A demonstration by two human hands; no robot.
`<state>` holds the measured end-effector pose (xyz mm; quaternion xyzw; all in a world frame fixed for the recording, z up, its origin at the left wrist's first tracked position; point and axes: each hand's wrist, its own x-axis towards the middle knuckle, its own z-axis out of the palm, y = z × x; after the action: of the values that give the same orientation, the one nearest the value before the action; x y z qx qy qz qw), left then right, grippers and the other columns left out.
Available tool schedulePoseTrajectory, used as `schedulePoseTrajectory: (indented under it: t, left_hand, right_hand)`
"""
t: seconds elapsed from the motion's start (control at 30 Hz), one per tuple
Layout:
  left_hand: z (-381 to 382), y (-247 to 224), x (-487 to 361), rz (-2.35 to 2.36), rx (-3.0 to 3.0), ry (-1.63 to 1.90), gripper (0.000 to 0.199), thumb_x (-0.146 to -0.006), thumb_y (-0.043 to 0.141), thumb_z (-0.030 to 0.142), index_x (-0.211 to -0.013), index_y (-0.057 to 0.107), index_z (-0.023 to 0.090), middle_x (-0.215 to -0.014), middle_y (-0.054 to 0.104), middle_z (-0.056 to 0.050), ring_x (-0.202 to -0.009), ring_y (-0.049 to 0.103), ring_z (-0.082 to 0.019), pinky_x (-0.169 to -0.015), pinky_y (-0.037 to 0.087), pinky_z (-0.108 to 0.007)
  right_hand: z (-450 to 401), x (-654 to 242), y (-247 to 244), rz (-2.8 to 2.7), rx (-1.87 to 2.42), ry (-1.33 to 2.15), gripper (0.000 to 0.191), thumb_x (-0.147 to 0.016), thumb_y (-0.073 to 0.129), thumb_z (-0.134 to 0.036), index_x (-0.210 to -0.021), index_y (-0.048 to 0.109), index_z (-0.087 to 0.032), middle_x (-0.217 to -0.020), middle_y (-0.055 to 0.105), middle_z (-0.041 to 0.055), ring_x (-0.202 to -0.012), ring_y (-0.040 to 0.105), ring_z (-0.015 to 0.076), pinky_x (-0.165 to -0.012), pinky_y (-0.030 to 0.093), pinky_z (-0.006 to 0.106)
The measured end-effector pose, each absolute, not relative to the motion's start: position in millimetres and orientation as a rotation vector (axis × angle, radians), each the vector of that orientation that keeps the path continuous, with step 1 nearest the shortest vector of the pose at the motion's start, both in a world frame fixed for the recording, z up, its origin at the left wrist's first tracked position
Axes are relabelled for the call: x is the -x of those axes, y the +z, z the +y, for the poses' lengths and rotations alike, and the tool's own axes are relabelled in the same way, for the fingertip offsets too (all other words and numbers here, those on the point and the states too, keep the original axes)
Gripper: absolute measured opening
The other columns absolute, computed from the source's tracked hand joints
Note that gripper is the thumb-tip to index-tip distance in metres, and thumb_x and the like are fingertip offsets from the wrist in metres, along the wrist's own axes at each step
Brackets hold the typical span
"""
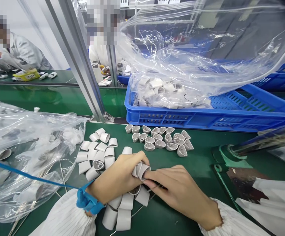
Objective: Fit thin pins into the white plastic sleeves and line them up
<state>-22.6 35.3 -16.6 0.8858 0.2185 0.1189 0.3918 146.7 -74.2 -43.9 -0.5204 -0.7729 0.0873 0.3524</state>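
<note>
Pale grey sleeves [141, 171]: you hold two of them between your hands, above the green bench mat [201, 164]; your left hand [118, 177] has its fingers curled closed around them; your right hand [179, 193] presses in from the other side, its fingers closed and gripping; keep that pinch even so neither sleeve twists or slips. Count: two in hand; about nineteen in the far group [159, 139], open ends up; about seventeen in the left group [95, 152]; about six in the near group [124, 213], below your wrists; more, uncounted, in a clear plastic bag [172, 65] in the nearer of two blue plastic crates [206, 118]; a second clear bag [29, 131] lies left; one blue wrist strap [88, 203] circles your left wrist.
</note>
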Motion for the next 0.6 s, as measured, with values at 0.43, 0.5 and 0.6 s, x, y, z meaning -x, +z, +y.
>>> schedulePoseTrajectory:
  t: [0.43,0.5,0.6]
  left_hand:
    - [54,-12,27,0.57,-2.364,0.799,0.011,-0.094,0.063,0.02,-0.105,0.066,0.022,-0.102,0.074,0.001,-0.093,0.069,-0.015,-0.085,0.052,-0.025]
    - [56,-5,28,0.589,-2.364,0.872,0.008,-0.095,0.061,0.019,-0.101,0.067,0.021,-0.1,0.074,0.001,-0.09,0.069,-0.015,-0.082,0.051,-0.024]
    - [57,6,30,0.69,-2.312,0.93,0.008,-0.096,0.059,0.023,-0.099,0.067,0.021,-0.082,0.073,0.004,-0.07,0.068,-0.012,-0.068,0.049,-0.022]
  right_hand:
    - [-69,-164,-32,-1.689,1.967,-0.07,0.029,-0.096,0.048,-0.034,-0.076,0.063,-0.022,-0.046,0.038,-0.007,-0.037,0.036,0.0108,-0.043,0.024,0.023]
    - [-67,-165,-41,-1.681,2.04,-0.004,0.029,-0.096,0.046,-0.036,-0.079,0.066,-0.023,-0.046,0.036,-0.0064,-0.038,0.037,0.0118,-0.044,0.024,0.023]
    - [-64,-165,-50,-1.652,2.142,0.05,0.029,-0.094,0.046,-0.037,-0.082,0.068,-0.023,-0.047,0.038,-0.005,-0.04,0.04,0.0133,-0.046,0.024,0.022]
